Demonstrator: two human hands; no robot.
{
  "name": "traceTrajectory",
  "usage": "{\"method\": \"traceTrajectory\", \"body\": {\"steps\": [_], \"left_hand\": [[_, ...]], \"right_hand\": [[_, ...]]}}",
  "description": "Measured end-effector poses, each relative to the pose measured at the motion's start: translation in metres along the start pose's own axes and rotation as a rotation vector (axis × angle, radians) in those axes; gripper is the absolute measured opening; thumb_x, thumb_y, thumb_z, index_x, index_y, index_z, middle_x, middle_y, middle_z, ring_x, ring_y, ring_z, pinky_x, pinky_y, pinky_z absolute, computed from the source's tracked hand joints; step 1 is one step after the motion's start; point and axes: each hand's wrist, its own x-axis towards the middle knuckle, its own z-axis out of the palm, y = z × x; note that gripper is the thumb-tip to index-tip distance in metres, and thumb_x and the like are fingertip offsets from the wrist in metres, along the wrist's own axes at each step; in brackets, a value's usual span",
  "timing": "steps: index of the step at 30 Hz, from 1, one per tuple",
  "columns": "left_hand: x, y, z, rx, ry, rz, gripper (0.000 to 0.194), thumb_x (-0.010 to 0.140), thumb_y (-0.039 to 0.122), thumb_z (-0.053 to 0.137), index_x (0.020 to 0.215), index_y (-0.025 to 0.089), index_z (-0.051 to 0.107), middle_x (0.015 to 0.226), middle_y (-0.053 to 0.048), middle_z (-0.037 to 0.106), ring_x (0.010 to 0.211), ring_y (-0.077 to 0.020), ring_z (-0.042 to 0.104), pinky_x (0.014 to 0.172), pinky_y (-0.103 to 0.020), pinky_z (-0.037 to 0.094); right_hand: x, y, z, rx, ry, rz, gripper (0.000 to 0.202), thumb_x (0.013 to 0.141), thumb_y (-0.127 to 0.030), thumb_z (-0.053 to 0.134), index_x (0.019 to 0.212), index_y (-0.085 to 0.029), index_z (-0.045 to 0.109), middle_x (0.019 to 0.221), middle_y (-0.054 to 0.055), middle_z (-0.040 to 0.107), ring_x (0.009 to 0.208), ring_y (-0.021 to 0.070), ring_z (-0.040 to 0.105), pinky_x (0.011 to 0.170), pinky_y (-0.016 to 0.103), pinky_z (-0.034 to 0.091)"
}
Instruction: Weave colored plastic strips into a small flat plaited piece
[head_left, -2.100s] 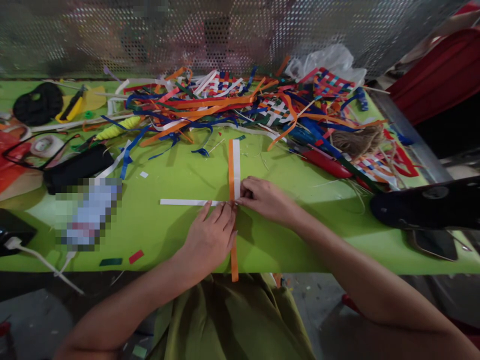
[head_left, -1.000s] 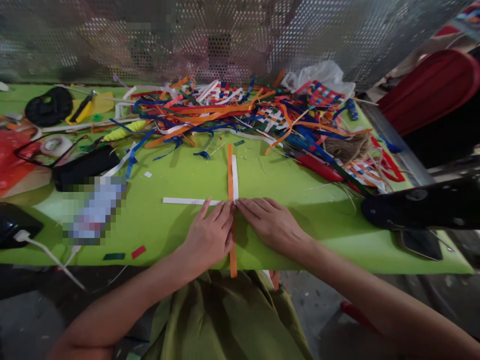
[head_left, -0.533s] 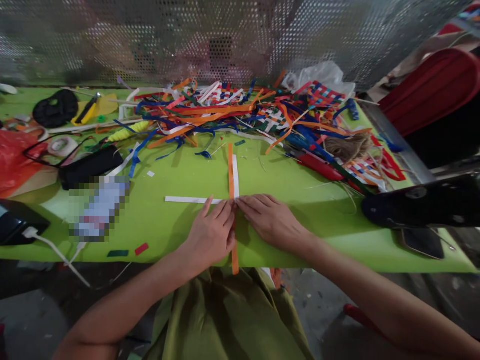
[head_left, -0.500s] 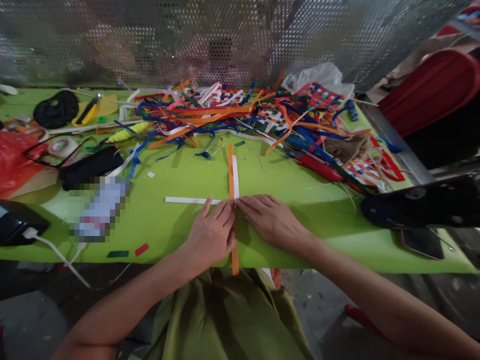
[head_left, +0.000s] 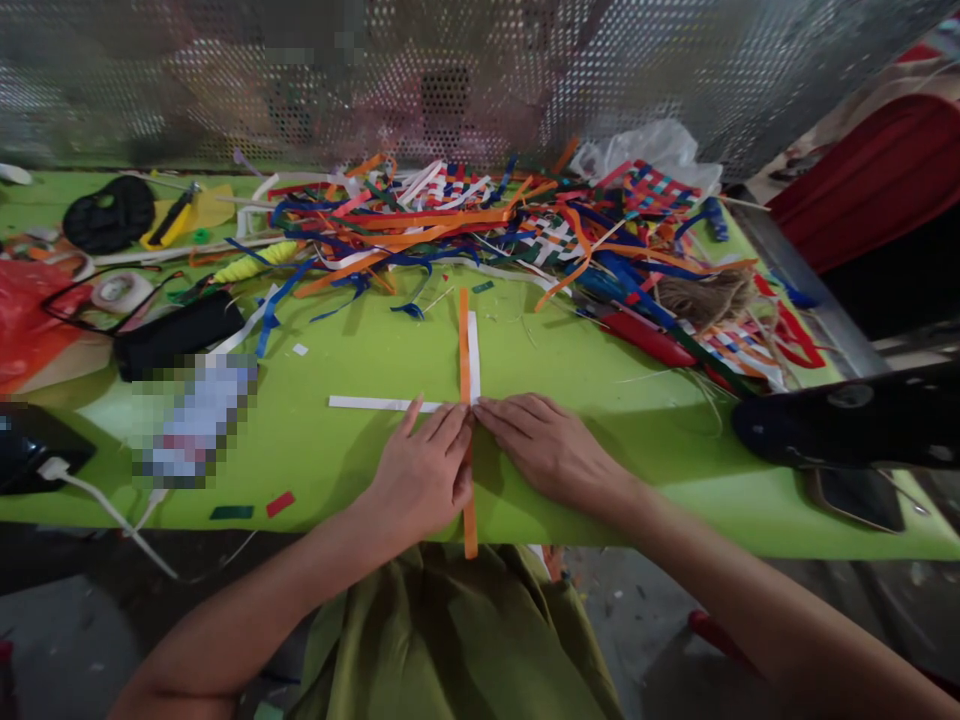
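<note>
An orange strip lies lengthwise before me, its near end hanging past the table edge. Along its right side runs a white strip; another white length points left, forming a corner under my fingers. My left hand is closed over the crossing, thumb and index finger at the orange strip and the little finger raised slightly apart. My right hand has its fingers pressed together, tips on the white strip at the corner. The crossing itself is mostly hidden by fingertips.
Coloured strips and woven pieces heap along the back of the green table. Leftward lie glasses, a tape roll, a black case and a cabled, blurred-out device. Twine sits right.
Both hands stay at the crossing with almost no movement. The view has shifted slightly.
</note>
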Motion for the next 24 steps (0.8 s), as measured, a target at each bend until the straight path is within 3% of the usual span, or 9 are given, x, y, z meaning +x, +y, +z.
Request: {"method": "traceTrajectory", "body": {"steps": [12,17,24], "left_hand": [[-0.002,0.002,-0.002,-0.017,-0.025,-0.002,0.048,0.095,0.029,0.046,0.139,0.011,0.055,0.148,-0.014,0.055,0.137,-0.0262,0.052,0.126,-0.053,0.018],[-0.002,0.002,-0.003,-0.05,-0.004,0.005,0.041,0.093,0.027,0.047,0.127,0.009,0.059,0.144,-0.017,0.058,0.137,-0.0281,0.051,0.126,-0.055,0.015],[-0.003,-0.001,-0.006,-0.055,-0.026,0.021,0.042,0.088,0.024,0.051,0.127,0.01,0.056,0.145,-0.018,0.056,0.138,-0.0286,0.05,0.126,-0.056,0.013]], "right_hand": [[-0.003,0.002,0.003,0.028,0.039,-0.022,0.046,0.096,-0.013,0.049,0.142,-0.007,0.053,0.133,0.018,0.066,0.114,0.0271,0.061,0.096,0.046,0.053],[-0.001,-0.001,0.002,-0.055,0.017,-0.052,0.043,0.096,-0.011,0.046,0.137,-0.004,0.057,0.132,0.018,0.066,0.111,0.0272,0.061,0.097,0.044,0.051],[0.007,-0.02,-0.001,-0.281,0.007,-0.091,0.039,0.088,-0.006,0.048,0.122,0.005,0.064,0.125,0.025,0.067,0.112,0.03,0.058,0.099,0.043,0.047]]}}
